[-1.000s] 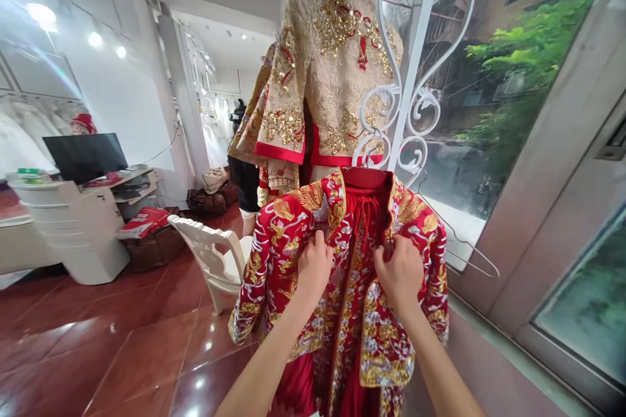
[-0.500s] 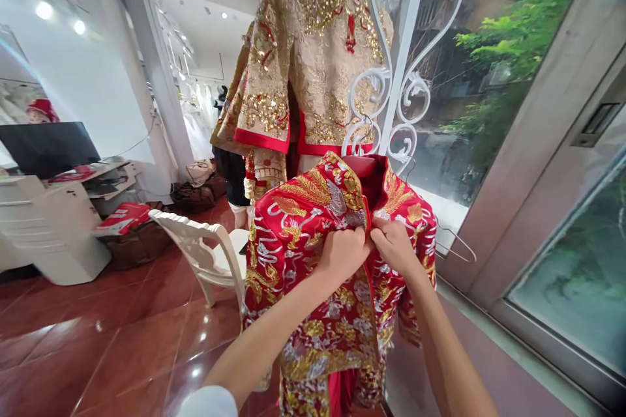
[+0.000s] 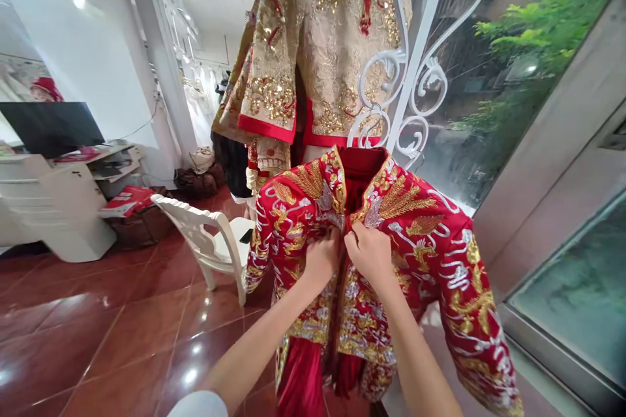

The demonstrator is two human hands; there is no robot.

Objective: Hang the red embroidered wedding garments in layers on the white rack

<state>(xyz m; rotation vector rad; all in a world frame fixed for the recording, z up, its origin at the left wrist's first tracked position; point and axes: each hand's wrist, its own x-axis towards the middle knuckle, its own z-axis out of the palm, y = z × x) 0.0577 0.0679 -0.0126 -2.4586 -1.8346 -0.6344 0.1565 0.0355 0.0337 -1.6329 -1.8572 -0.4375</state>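
A red jacket (image 3: pixel 415 228) with gold and silver embroidery hangs in front of me from a hanger (image 3: pixel 375 118) on a white scrolled metal rack (image 3: pixel 408 71). My left hand (image 3: pixel 323 254) is closed on its left front edge, just below the collar. Close beside it, my right hand (image 3: pixel 369 251) grips the opposite front edge, fingers curled in. Between the hands the front opening shows as a narrow dark gap. Under the hem hangs a shiny red skirt (image 3: pixel 300 378). My fingertips are partly hidden in the cloth.
Behind the jacket hangs a beige, gold-sequined garment (image 3: pixel 332 78) with red trim. A white chair (image 3: pixel 215 241) holding a dark phone (image 3: pixel 247 236) stands to the left, near a white desk (image 3: pixel 63 208) with a black monitor (image 3: pixel 51 127). A glass window (image 3: pixel 577 293) is at the right.
The jacket has turned to face me more squarely, its right sleeve swinging out into view. Both hands have shifted slightly left with the front edges, and the opening below them now shows.
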